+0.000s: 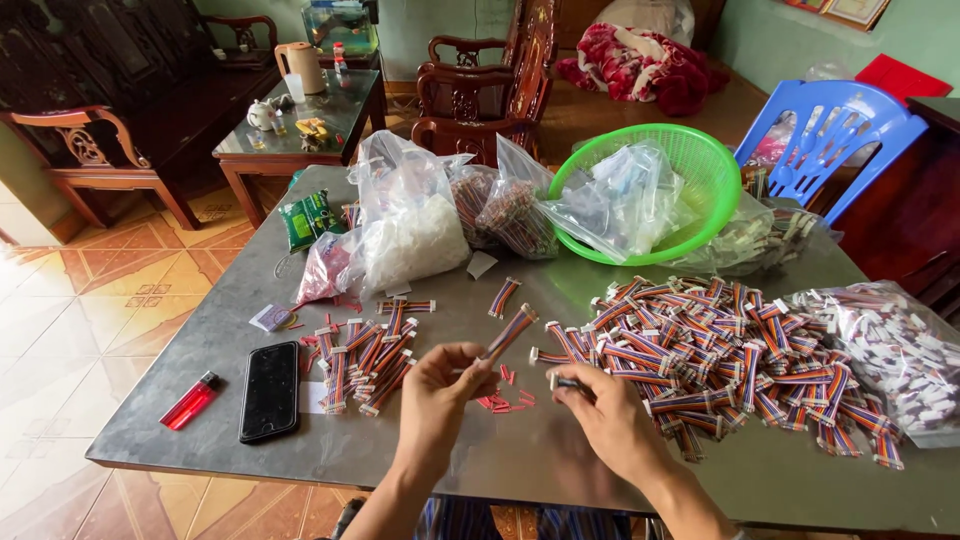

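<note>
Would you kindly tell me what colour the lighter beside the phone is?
The lighter is translucent red, seen best in the head view, left of the black phone.

Bare forearms, no sleeves, rings or watch; striped blue cloth over lap.

Smooth grey table (pixel 600 470) (glossy plastic bags (pixel 410 215))

One phone (pixel 269 391), one red lighter (pixel 189 400), one green basket (pixel 700 160). Two hands; two cable piles (pixel 365 362), right pile (pixel 720 360) uncountable.
</note>
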